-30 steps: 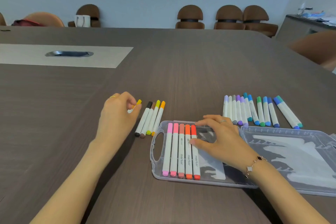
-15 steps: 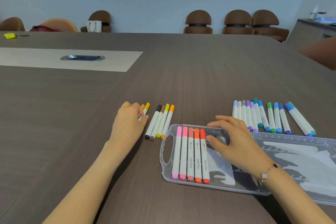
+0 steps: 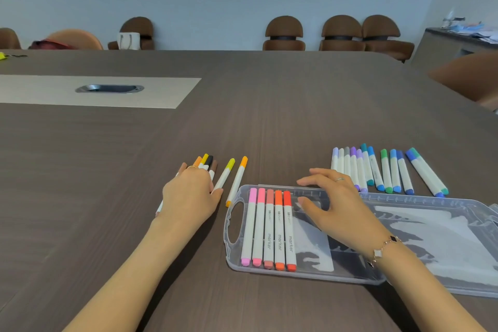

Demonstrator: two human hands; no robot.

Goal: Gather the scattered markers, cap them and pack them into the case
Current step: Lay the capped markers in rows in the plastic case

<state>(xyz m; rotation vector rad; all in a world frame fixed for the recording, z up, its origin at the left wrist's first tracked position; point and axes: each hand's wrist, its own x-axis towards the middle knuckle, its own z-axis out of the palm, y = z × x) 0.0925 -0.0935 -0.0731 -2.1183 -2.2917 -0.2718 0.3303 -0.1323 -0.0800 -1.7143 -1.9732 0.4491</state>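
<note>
A dark wood-grain conference table (image 3: 269, 121) fills the room, brown chairs (image 3: 284, 33) lining the far wall. Near right lies the open clear plastic case (image 3: 234, 226), holding five pink-to-red capped markers (image 3: 269, 226) printed "marker"; smaller lettering is unreadable. The right hand (image 3: 336, 210) hovers spread over the case. The left hand (image 3: 192, 191) curls around a bundle of orange, yellow, black and brown markers (image 3: 206, 163), barrels mostly hidden. Blue, purple and green markers (image 3: 388, 170) lie far right.
</note>
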